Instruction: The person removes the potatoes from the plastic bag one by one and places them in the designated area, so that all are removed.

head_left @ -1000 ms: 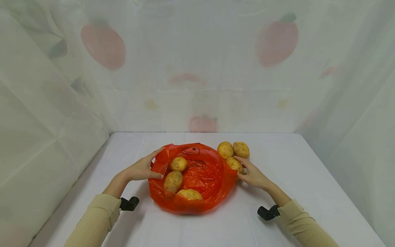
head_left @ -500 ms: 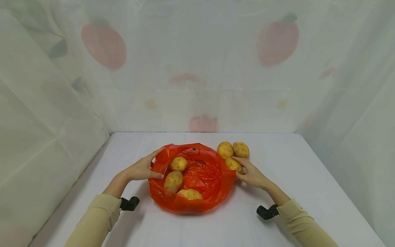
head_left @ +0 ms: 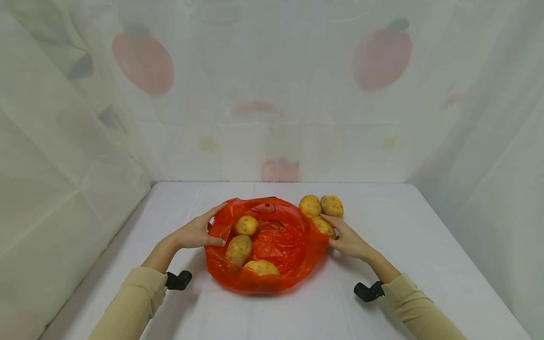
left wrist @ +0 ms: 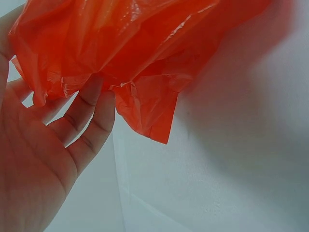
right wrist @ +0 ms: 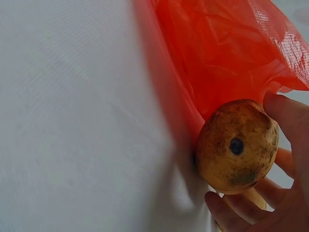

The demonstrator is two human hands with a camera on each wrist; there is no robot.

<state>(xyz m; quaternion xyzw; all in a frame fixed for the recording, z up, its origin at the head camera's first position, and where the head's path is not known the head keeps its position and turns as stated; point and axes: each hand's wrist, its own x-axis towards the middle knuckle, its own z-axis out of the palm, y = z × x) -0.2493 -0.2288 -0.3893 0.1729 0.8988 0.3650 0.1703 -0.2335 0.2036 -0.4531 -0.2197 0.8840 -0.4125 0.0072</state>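
Observation:
A red plastic bag (head_left: 276, 248) lies with its mouth wide and its rim spread in a ring. Inside, along its left and front sides, are a small potato (head_left: 246, 225), a larger potato (head_left: 239, 250) and a third potato (head_left: 262, 267). My left hand (head_left: 196, 233) holds the bag's left rim, thumb at the front and fingers behind the film; in the left wrist view those fingers (left wrist: 99, 113) bend against the plastic. At the bag's right rim my right hand (head_left: 348, 240) grips a potato (right wrist: 239, 147) outside the bag, thumb right at the film.
Two more potatoes, one on the left (head_left: 310, 206) and one on the right (head_left: 332, 206), sit behind the gripped one. A white cloth covers the table (head_left: 425, 264). Printed white curtains (head_left: 272, 94) hang at the back and both sides.
My right hand and its potato shift slightly left, then slightly back right, and the bag's right rim moves along with them. My left hand stays in place.

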